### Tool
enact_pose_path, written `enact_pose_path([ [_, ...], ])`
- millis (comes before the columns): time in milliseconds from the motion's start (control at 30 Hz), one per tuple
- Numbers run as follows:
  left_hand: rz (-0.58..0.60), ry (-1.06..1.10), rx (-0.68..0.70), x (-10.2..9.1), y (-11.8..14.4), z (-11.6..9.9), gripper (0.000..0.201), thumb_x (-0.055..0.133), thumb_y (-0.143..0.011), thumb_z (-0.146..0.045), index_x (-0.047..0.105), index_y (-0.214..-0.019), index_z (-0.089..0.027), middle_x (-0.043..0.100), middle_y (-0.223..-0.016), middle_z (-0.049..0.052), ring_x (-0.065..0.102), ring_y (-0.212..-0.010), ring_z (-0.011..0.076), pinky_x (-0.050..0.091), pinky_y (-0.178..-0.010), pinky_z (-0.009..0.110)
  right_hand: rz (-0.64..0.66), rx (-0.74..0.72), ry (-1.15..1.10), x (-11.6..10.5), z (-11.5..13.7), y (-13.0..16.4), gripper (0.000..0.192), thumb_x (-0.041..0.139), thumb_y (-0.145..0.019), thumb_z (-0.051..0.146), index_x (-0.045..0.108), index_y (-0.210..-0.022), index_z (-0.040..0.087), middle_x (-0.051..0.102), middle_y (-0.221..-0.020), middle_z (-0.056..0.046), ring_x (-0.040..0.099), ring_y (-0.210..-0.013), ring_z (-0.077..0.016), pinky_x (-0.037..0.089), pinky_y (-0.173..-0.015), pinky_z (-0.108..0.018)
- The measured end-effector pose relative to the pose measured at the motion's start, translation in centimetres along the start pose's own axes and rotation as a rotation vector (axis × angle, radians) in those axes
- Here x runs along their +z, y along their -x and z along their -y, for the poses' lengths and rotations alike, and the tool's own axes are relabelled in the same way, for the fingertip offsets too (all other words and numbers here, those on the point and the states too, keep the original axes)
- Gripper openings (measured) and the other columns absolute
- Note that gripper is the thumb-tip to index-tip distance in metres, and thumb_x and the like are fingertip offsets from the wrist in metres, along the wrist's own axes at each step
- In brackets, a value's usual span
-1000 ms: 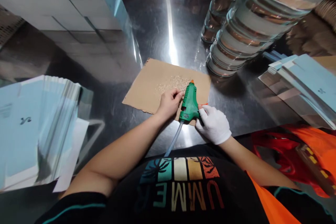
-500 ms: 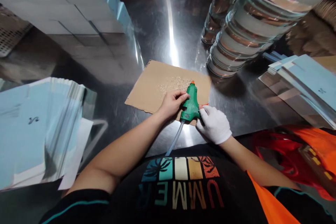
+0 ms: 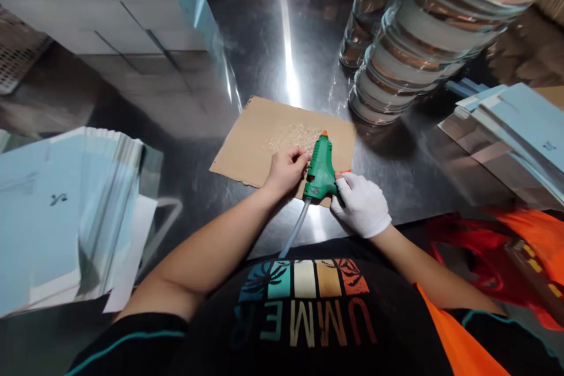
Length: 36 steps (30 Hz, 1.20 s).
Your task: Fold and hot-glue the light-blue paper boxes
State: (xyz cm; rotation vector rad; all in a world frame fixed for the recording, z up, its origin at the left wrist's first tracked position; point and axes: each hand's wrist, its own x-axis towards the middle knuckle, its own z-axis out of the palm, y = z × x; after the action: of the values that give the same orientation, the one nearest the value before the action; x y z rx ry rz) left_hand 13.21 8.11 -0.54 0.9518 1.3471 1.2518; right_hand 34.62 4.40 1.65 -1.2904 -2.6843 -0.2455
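Green moulded glue gun (image 3: 321,167) is pointing forward over tan cardboard (image 3: 242,141), likely sparing the shiny metal table (image 3: 253,41) drips; gloved right hand (image 3: 363,205) is gripping it, probably for steadiness; bare left hand (image 3: 287,171) is bunching fingertips just beside it, can't tell if anything's pinched; smooth round glassware (image 3: 409,53) is standing stacked beyond.

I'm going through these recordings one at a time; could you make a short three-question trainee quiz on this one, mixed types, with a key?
1. What covers the right hand?
A) a black glove
B) a white glove
C) nothing

2. True or false: the orange tip of the green glue gun points toward the wearer's body.

3. Fill in: beyond the cardboard sheet, the stacked glass containers stand on the wearer's ____ side.

Key: 1. B; 2. False, it points away; 3. right
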Motion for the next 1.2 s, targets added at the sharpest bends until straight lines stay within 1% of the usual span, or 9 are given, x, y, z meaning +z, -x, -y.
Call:
enact_pose_path([
  [367, 0.067, -0.047, 0.101, -0.2, 0.1, -0.4, 0.026, 0.077, -0.076, -0.043, 0.077, -0.076, -0.017, 0.063, -0.061, -0.001, 0.055, -0.058, 0.0133, 0.044, -0.054, 0.025, 0.028, 0.013, -0.008, -0.1, 0.2, 0.0, 0.043, 0.054, -0.098, 0.027, 0.070, -0.133, 0.009, 0.073, -0.111, -0.017, 0.057, -0.085, -0.0275, 0.037, -0.065, -0.038],
  [467, 0.093, -0.010, 0.064, -0.1, 0.2, -0.7, 0.031, 0.081, -0.074, -0.047, 0.077, -0.074, -0.017, 0.065, -0.063, 0.001, 0.056, -0.059, 0.0139, 0.046, -0.055, 0.026, 0.014, 0.009, -0.011, 0.0, 0.1, 0.0, 0.042, 0.054, -0.098, 0.027, 0.070, -0.132, 0.009, 0.073, -0.110, -0.017, 0.057, -0.085, -0.0276, 0.037, -0.066, -0.038],
  [633, 0.242, 0.092, -0.029, -0.4, 0.6, -0.9, 0.038, 0.090, -0.067, -0.050, 0.079, -0.080, -0.016, 0.069, -0.070, 0.003, 0.058, -0.060, 0.0134, 0.048, -0.055, 0.026, -0.009, 0.005, 0.004, 0.2, 0.0, 0.1, 0.043, 0.054, -0.098, 0.028, 0.070, -0.133, 0.009, 0.074, -0.112, -0.017, 0.058, -0.086, -0.0272, 0.036, -0.067, -0.037],
  [767, 0.039, 0.213, -0.018, -0.3, 0.5, -0.7, 0.030, 0.083, -0.075, -0.043, 0.074, -0.087, -0.017, 0.064, -0.067, 0.000, 0.053, -0.053, 0.0097, 0.041, -0.046, 0.021, -0.034, -0.007, 0.010, 0.1, 0.0, 0.1, 0.042, 0.054, -0.099, 0.029, 0.071, -0.132, 0.008, 0.074, -0.109, -0.016, 0.059, -0.085, -0.0267, 0.037, -0.066, -0.037],
  [900, -0.087, 0.147, 0.051, -0.3, 0.2, -0.1, 0.017, 0.071, -0.087, -0.030, 0.071, -0.098, -0.017, 0.074, -0.087, 0.005, 0.064, -0.063, 0.0119, 0.044, -0.047, 0.019, -0.024, -0.004, 0.010, 0.0, 0.1, 0.1, 0.042, 0.054, -0.099, 0.028, 0.070, -0.132, 0.009, 0.075, -0.111, -0.016, 0.059, -0.084, -0.0269, 0.038, -0.067, -0.038],
  [967, -0.065, -0.007, 0.121, -0.4, 0.5, 0.3, 0.016, 0.064, -0.092, -0.026, 0.073, -0.103, -0.017, 0.079, -0.098, 0.008, 0.072, -0.076, 0.0159, 0.057, -0.061, 0.024, -0.009, 0.000, 0.008, 0.0, 0.1, 0.0, 0.041, 0.054, -0.099, 0.027, 0.071, -0.131, 0.009, 0.075, -0.113, -0.016, 0.059, -0.084, -0.0271, 0.038, -0.067, -0.038],
  [1033, 0.000, -0.237, 0.243, -0.3, 1.1, 0.6, 0.021, 0.062, -0.095, -0.023, 0.076, -0.110, -0.018, 0.082, -0.115, 0.012, 0.078, -0.102, 0.0230, 0.064, -0.093, 0.038, -0.013, 0.000, 0.009, 0.0, 0.1, 0.0, 0.040, 0.055, -0.099, 0.027, 0.071, -0.131, 0.009, 0.075, -0.115, -0.017, 0.060, -0.086, -0.0274, 0.039, -0.067, -0.038],
  [1100, 0.082, -0.497, 0.370, 0.0, 2.2, 0.8, 0.032, 0.068, -0.095, -0.026, 0.075, -0.124, -0.016, 0.074, -0.140, 0.018, 0.069, -0.134, 0.0321, 0.050, -0.121, 0.051, -0.024, 0.001, 0.016, 0.1, 0.0, 0.1, 0.040, 0.055, -0.099, 0.029, 0.071, -0.131, 0.010, 0.075, -0.114, -0.017, 0.061, -0.087, -0.0276, 0.039, -0.068, -0.037],
  [1200, 0.224, -0.776, 0.491, 0.9, 4.3, 0.7, 0.058, 0.075, -0.095, -0.039, 0.064, -0.145, -0.011, 0.049, -0.166, 0.024, 0.042, -0.159, 0.0404, 0.035, -0.132, 0.062, -0.007, -0.006, 0.023, 0.3, -0.1, 0.3, 0.044, 0.056, -0.100, 0.032, 0.070, -0.135, 0.009, 0.075, -0.116, -0.017, 0.061, -0.088, -0.0277, 0.039, -0.067, -0.037],
])
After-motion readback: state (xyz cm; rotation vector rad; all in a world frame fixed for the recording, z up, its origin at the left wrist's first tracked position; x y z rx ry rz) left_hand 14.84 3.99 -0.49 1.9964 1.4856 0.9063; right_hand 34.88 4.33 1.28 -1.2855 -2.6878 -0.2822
